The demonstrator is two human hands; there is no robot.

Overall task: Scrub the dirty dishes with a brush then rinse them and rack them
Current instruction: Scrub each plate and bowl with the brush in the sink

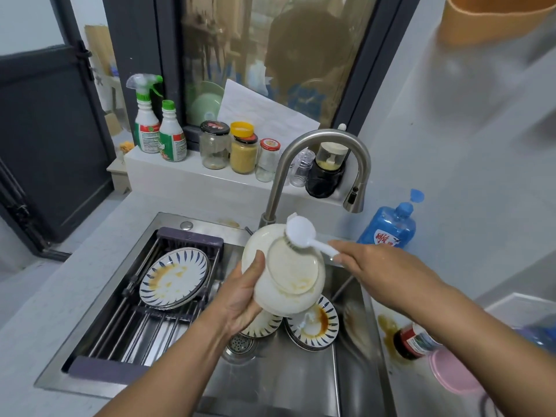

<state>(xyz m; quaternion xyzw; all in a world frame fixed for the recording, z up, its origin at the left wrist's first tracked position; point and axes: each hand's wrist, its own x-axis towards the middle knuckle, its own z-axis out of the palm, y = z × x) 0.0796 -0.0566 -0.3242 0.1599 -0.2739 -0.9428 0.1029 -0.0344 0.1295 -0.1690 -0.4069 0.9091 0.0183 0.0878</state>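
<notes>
White dish (pixel 293 276), seemingly underside up, yellowish smears | left hand (pixel 243 296) grips its rim | right hand (pixel 371 263) grips brush (pixel 301 233) on it

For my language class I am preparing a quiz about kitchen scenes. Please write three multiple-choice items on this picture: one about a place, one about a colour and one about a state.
1. Where does the blue bottle stand?
A. To the right of the faucet
B. On a stove
C. Inside a cupboard

2. What colour is the brush that is pressed against the dish?
A. Green
B. White
C. Red

3. In what state is the top plate on the rack?
A. Clean
B. Broken
C. Smeared with brown residue

Answers: 1 A, it stands just past the spout, on the right side; 2 B, the head and handle are both white; 3 C, brown streaks cross its face.
</notes>
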